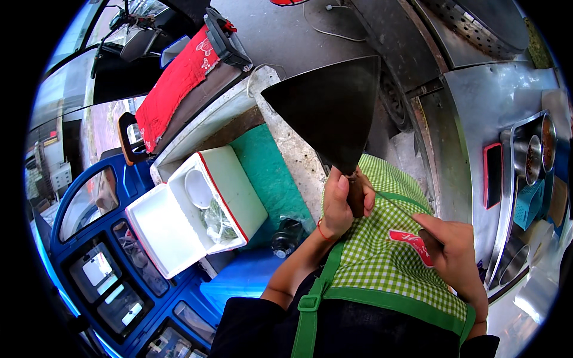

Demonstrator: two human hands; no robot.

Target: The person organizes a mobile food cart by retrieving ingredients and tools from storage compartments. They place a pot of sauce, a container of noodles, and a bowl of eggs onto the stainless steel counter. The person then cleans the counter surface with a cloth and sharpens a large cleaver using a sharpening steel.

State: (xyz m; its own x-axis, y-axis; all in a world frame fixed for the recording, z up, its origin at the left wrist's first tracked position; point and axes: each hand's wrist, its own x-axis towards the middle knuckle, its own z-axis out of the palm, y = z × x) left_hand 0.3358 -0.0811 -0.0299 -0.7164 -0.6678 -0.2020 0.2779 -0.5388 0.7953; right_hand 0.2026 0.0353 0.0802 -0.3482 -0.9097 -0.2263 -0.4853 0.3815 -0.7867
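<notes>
My left hand (341, 209) is closed round the wooden handle of a wide triangular scraper (334, 107). Its dark metal blade fans out upward, away from me. In my closed right hand (453, 250) is the dark handle (431, 247) of a second tool. A thin, line-like metal part runs from it toward my left hand, seen almost edge-on, so I cannot tell its kind. Where it meets the first scraper's handle is hard to make out. Behind both hands hangs my green checked apron (382, 250).
An open white foam box (230, 191) with bagged greens stands on the left, by a blue vehicle door (143, 238). A black bottle (287, 235) is near it. On the right, a metal counter (468, 137) bears a red-edged phone (492, 176) and a tray (504, 197) of metal cups.
</notes>
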